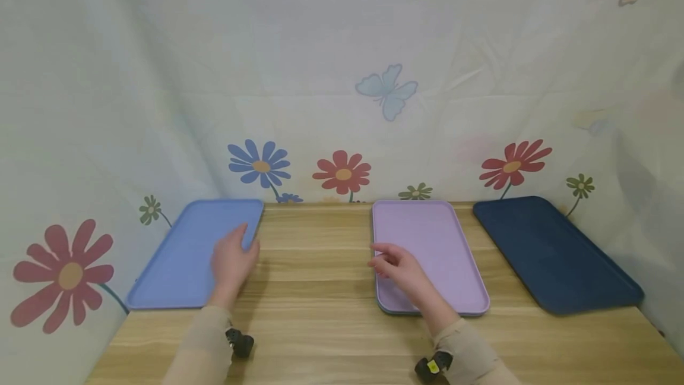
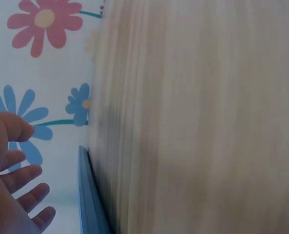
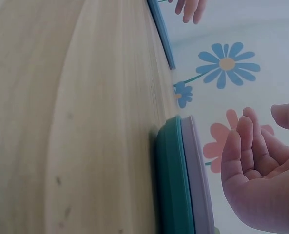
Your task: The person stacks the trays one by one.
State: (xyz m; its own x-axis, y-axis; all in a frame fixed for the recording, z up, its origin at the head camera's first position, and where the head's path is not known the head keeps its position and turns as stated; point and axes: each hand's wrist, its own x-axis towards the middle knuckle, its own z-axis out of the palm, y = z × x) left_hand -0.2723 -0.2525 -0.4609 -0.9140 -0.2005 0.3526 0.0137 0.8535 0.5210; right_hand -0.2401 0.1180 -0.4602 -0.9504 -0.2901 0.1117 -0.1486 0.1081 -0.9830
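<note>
looking in from the left wrist, i see the person's left hand (image 2: 0,195) at the edge of the view, fingers apart and loosely bent. a blue tray (image 2: 91,200) shows nearly edge-on, lying against the pale wooden tabletop (image 2: 207,117), which fills most of the view with soft, blurry grain. a strip of white cloth (image 2: 61,170) shows between the fingertips and the tray. the cloth carries a pinkish-red flower (image 2: 44,19) with a peach centre, a big blue flower (image 2: 27,107) partly hidden behind the hand, and a smaller blue flower (image 2: 77,105) right beside the wood.
</note>
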